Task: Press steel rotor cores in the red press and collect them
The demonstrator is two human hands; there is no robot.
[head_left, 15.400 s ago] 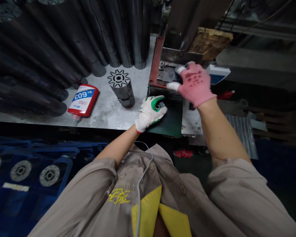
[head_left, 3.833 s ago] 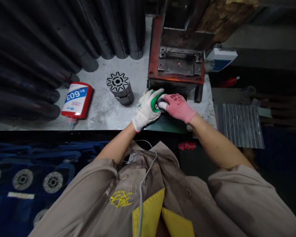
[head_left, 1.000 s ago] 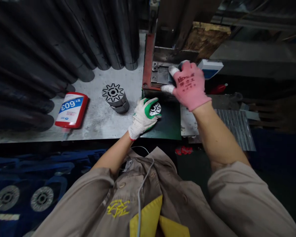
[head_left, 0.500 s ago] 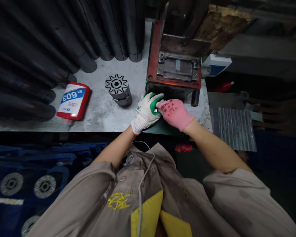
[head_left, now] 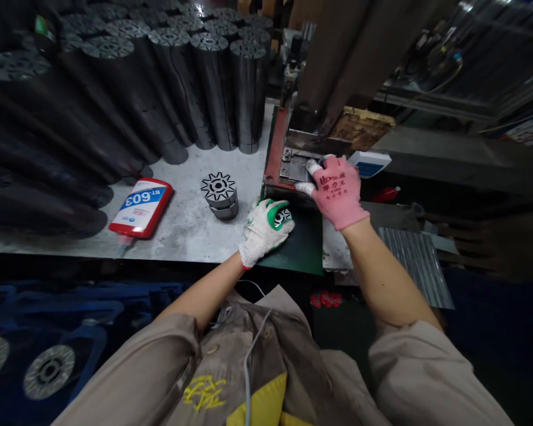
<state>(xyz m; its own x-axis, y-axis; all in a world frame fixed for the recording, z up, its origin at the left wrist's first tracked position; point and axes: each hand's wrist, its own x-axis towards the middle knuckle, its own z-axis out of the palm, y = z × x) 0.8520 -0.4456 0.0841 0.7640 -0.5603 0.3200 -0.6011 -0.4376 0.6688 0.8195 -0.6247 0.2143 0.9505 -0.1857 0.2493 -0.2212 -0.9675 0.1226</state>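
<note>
Tall dark metal columns (head_left: 199, 94), several topped with slotted round faces, crowd the rear left of a pale metal workbench (head_left: 182, 236), while a machine (head_left: 337, 53) with a red base rises to their right. Blue crates (head_left: 84, 307) fill the space at lower left, in front of the bench, with round slotted parts (head_left: 50, 371) showing among them. A dark green mat (head_left: 299, 248) lies before the machine at the bench's front edge. Beyond it, at right, sits a batch of grey metal strips (head_left: 417, 266). A red bottle (head_left: 142, 207) labelled BT-603 lies near the front left of the bench, its nozzle toward the edge. The worker's right hand (head_left: 340, 192), in a pink glove with pale fingertips, reaches to the metal fixture (head_left: 295, 168) on the red base, thumb and forefinger apart; whether the fingers pinch anything there cannot be told. The left hand (head_left: 264, 228), in a white glove with green coating, is clamped around a small slotted core (head_left: 284, 218), over the mat and just in front of the machine; whether the core touches the mat is hidden. A short slotted cylinder (head_left: 224, 201) stands upright between bottle and left hand.
</note>
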